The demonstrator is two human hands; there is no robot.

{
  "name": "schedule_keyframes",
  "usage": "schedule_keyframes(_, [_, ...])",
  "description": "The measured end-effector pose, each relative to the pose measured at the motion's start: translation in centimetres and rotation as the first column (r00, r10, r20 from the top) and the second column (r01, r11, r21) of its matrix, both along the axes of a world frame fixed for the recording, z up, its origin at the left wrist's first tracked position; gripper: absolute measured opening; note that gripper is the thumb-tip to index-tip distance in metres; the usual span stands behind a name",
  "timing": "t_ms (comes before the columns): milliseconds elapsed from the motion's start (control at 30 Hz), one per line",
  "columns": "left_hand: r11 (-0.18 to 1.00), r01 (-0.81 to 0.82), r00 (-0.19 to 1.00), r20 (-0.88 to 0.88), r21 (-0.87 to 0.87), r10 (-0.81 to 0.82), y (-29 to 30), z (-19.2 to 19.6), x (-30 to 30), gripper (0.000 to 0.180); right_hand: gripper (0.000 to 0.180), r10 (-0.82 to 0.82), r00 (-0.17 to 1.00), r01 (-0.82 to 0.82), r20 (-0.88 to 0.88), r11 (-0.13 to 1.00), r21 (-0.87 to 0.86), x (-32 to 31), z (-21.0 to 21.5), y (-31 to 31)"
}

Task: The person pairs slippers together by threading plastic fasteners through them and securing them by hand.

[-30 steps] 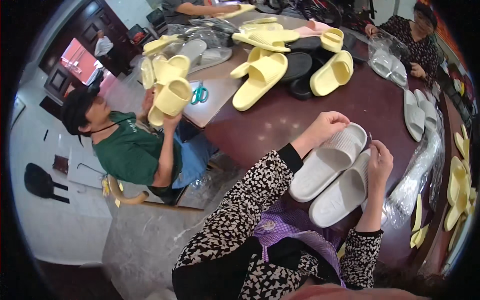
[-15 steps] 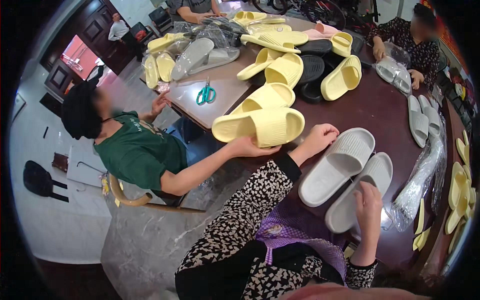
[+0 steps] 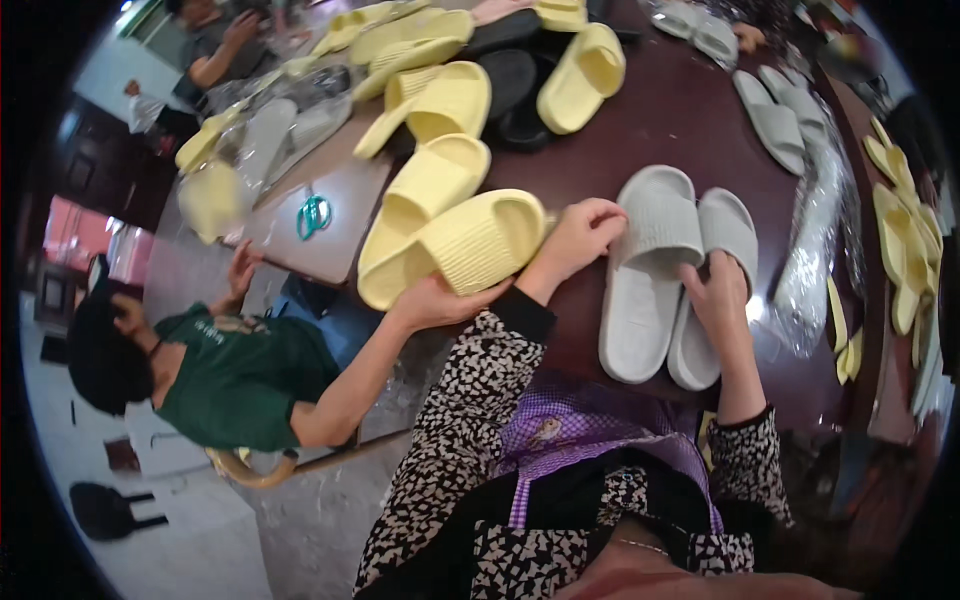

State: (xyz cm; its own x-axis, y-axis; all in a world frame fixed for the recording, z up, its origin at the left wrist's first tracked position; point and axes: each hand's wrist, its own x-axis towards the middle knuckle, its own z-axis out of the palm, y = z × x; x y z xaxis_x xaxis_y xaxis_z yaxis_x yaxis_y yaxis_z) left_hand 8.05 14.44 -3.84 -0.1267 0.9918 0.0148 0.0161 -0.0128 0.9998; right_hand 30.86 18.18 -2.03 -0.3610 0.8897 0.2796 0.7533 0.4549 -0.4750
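A pair of grey ridged slide slippers lies side by side on the dark table in front of me, toes pointing away. My left hand (image 3: pixel 588 238) has its fingers curled together, with the fingertips against the outer edge of the left grey slipper (image 3: pixel 640 310). My right hand (image 3: pixel 718 300) is over the right grey slipper (image 3: pixel 732 225), its fingers reaching into the opening under the strap and its thumb beside the left slipper. Just left of my left wrist, a co-worker's hand (image 3: pixel 445 302) holds up a yellow slipper (image 3: pixel 490 240).
Yellow and black slippers (image 3: pixel 510 85) are piled at the far side. Green-handled scissors (image 3: pixel 313 216) lie on a side table. Clear plastic bags (image 3: pixel 808 260) and another grey pair (image 3: pixel 770 120) lie to the right, with more yellow slippers (image 3: pixel 900 250) beyond.
My view has shifted, so the scene sits differently. The grey pair is now straighter and closer together. My right hand has moved forward into the right slipper; my left hand now meets the left one.
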Motion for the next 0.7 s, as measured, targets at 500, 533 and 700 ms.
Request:
schedule_keyframes(500, [1.0, -0.003, 0.983, 0.185, 0.009, 0.001, 0.9, -1.5, -1.4, 0.018, 0.017, 0.051, 0.974, 0.033, -0.223, 0.933, 0.358, 6.1, 4.9, -0.5])
schedule_keyframes(533, [0.998, -0.012, 0.98, 0.2, 0.057, 0.0, 1.0, -1.7, -1.0, 0.019, 0.017, 0.051, 0.981, 0.019, -0.185, 0.935, 0.355, 8.2, 5.9, -0.5])
schedule_keyframes(700, [0.959, -0.076, 0.993, 0.109, 0.274, 0.048, -1.4, 7.2, 0.9, 0.02, 0.03, 0.004, 1.0, -0.015, 0.03, 0.925, 0.38, 17.8, 12.0, 2.0])
